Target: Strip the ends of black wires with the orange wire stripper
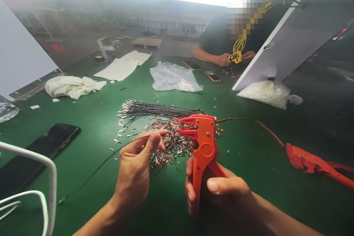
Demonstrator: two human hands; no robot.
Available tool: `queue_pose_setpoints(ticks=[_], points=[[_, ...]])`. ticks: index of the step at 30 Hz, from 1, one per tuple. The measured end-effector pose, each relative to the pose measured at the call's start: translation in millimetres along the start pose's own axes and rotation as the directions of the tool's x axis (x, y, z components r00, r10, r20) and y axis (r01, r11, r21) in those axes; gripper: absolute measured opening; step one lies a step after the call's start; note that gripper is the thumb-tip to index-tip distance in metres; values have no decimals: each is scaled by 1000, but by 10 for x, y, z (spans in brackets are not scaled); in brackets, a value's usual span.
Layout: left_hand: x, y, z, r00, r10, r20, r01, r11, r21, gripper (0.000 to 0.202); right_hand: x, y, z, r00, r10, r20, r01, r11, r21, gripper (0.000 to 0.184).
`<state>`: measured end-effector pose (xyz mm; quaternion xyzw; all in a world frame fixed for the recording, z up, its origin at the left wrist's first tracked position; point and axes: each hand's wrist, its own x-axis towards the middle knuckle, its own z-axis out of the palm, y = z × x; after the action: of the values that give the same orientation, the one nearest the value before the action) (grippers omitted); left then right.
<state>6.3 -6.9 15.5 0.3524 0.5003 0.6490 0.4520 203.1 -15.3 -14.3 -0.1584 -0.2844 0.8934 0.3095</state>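
My right hand [218, 191] is wrapped round the handles of an orange wire stripper [201, 143], jaws pointing left and up. My left hand [138, 162] pinches a thin black wire [96, 169] between thumb and forefinger, just left of the stripper's jaws; the wire trails down-left across the green table [83, 118]. Behind the hands lies a bundle of black wires with metal ends [155, 110] and a heap of stripped bits and terminals [168, 143].
A second orange-red tool [312, 162] with a red wire lies at right. A black phone [41, 151] and a white wire frame [41, 180] sit at left. Cloth [72, 86], plastic bags [174, 77] and a white board [290, 40] lie farther back. A person [229, 40] across the table handles yellow wires.
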Motion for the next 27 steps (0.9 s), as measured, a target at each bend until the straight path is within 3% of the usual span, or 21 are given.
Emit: queue_pose_setpoints(ticks=[10,19,27], points=[[44,110,40,998,-60,-12,57,985,-161,33,13,24,-75,999,5,44,-2,997,-82,38],[11,88,46,994,-101,33,105,985,-137,37,-11,-38,-50,994,64,84,-36,953,-302,38],[-2,38,21,991,-94,95,103,990,-99,31,1,-35,-54,993,57,105,-19,943,-333,35]])
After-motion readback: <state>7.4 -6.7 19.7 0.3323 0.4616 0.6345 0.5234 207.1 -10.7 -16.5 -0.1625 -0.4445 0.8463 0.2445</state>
